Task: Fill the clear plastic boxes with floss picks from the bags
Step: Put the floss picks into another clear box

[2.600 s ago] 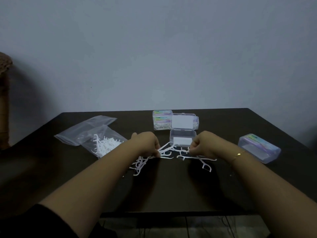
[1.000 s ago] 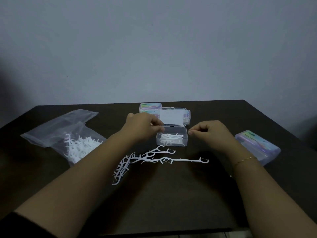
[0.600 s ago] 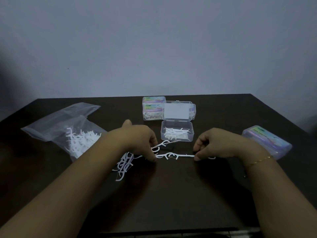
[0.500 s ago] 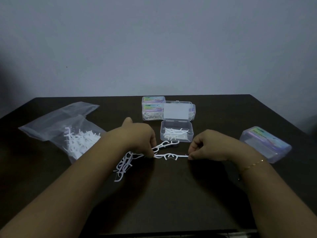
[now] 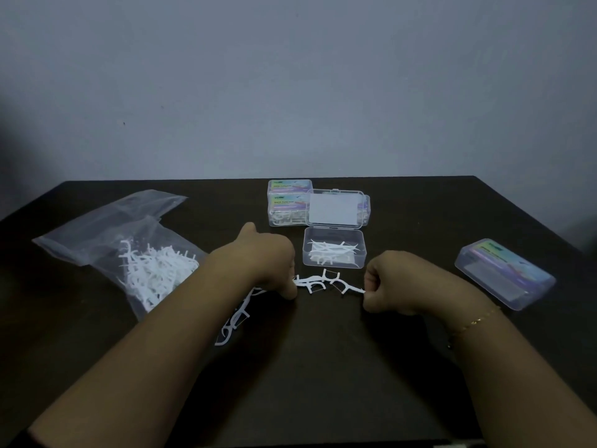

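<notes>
Few picks so far lie in the open box (image 5: 334, 252) at frame centre; stacked closed boxes (image 5: 288, 203) behind look filled. Loose picks (image 5: 318, 281) and the bag (image 5: 142, 257) at left remain. Left hand (image 5: 263, 261) and right hand (image 5: 392, 282), fingers curled, pinch the loose row's ends.

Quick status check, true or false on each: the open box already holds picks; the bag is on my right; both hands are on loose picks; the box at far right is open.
1. The open box holds some floss picks. True.
2. The bag lies on the right. False: it lies on the left.
3. The left hand and right hand each pinch loose floss picks. True.
4. The far-right box is open. False: its lid is closed.
</notes>
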